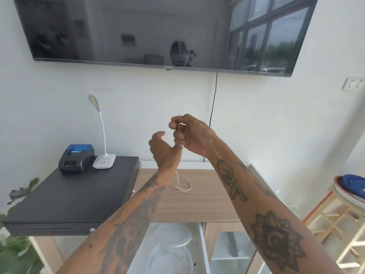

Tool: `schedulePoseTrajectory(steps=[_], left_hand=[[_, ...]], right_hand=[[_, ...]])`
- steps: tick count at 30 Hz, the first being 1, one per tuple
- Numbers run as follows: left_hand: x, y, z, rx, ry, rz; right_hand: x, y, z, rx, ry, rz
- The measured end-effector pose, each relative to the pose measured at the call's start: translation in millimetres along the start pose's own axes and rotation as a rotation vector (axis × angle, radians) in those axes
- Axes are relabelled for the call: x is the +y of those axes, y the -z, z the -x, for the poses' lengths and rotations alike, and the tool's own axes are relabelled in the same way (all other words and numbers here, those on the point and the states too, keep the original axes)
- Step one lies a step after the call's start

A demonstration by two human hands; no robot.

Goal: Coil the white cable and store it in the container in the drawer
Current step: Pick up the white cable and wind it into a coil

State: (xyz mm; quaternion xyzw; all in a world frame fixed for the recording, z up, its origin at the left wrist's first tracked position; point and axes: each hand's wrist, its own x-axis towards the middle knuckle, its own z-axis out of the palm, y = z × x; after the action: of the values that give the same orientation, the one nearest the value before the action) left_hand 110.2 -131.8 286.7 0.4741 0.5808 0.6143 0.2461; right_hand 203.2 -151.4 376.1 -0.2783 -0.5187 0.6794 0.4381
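While both hands are raised above the wooden counter (197,198), the right hand (189,135) is pinched closed on one end of the white cable (182,184), whose tip stands above its fingers. Just below and beside it, the left hand (164,151) is curled with fingers apart, clamped on nothing visible. From the hands the cable hangs to the counter, where its slack lies looped. Below the counter's front edge, an open drawer (202,250) holds a clear container (169,258) and a lid (173,236).
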Motion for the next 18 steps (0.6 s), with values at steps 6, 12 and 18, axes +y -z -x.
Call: schedulePoseTrajectory(steps=[6, 12, 18], left_hand=[[2.9, 4.3, -7.3, -0.359, -0.192, -0.076], [-43.4, 15.0, 28.8, -0.551, -0.341, -0.271], [-23.7, 38.0, 9.2, -0.433, -0.687, -0.473]], right_hand=[[-0.9, 4.4, 2.4, -0.092, 0.076, 0.091], [3.5, 23.9, -16.1, 0.191, 0.409, 0.22], [44.8, 63.4, -16.1, 0.199, 0.271, 0.893]])
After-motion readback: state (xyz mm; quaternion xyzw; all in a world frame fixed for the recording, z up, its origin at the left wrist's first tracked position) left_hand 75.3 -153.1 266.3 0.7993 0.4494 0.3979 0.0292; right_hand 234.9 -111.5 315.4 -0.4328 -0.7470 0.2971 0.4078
